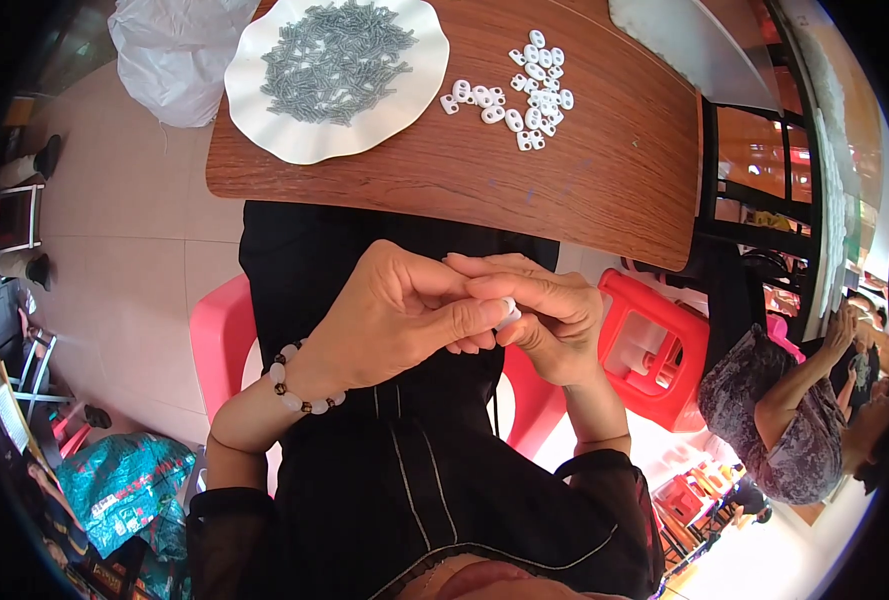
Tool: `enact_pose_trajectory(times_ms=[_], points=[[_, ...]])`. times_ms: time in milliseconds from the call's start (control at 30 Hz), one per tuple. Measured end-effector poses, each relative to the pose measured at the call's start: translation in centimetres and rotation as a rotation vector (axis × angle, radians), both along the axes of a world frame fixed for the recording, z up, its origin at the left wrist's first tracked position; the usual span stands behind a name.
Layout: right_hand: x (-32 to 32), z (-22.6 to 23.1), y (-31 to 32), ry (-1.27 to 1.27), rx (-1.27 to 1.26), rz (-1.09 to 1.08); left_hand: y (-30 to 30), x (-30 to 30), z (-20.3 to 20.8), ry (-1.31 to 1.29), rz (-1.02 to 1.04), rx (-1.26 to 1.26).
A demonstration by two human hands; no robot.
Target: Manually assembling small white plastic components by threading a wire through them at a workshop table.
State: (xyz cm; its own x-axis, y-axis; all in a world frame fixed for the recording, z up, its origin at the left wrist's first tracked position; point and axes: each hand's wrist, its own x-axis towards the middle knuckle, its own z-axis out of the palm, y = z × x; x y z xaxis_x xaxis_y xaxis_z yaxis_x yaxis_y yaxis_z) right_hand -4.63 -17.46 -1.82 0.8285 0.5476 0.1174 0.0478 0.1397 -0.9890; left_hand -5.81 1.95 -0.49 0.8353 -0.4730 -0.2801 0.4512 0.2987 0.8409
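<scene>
Above my lap, my left hand (389, 315) and my right hand (556, 315) are brought together, fingertips touching. Between them they pinch a small white plastic piece (507, 313), which looks like a cord lock; most of it is covered by my fingers. On the table, a white plate with a wavy rim (314, 150) carries a heap of small grey springs (339, 62). To the right of the plate lies a loose pile of white plastic cord locks (539, 95) with two holes each. A beaded bracelet (289, 385) circles my left wrist.
The brown wooden table (394, 175) ends just ahead of my hands. A white plastic bag (179, 60) stands at its left. A red stool (649, 345) is on my right, near another seated person (779, 425). A teal bag (124, 490) sits at lower left.
</scene>
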Motion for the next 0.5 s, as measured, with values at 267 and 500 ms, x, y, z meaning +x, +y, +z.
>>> enact_pose_trajectory(times_ms=[267,500], points=[[-0.17,0.03,0.17,-0.042,-0.055,-0.062,-0.03,0.02,0.10,0.032,0.000,-0.007],[-0.30,0.27,0.26,-0.016,-0.085,-0.089,0.01,0.10,0.51,0.068,0.005,0.000]])
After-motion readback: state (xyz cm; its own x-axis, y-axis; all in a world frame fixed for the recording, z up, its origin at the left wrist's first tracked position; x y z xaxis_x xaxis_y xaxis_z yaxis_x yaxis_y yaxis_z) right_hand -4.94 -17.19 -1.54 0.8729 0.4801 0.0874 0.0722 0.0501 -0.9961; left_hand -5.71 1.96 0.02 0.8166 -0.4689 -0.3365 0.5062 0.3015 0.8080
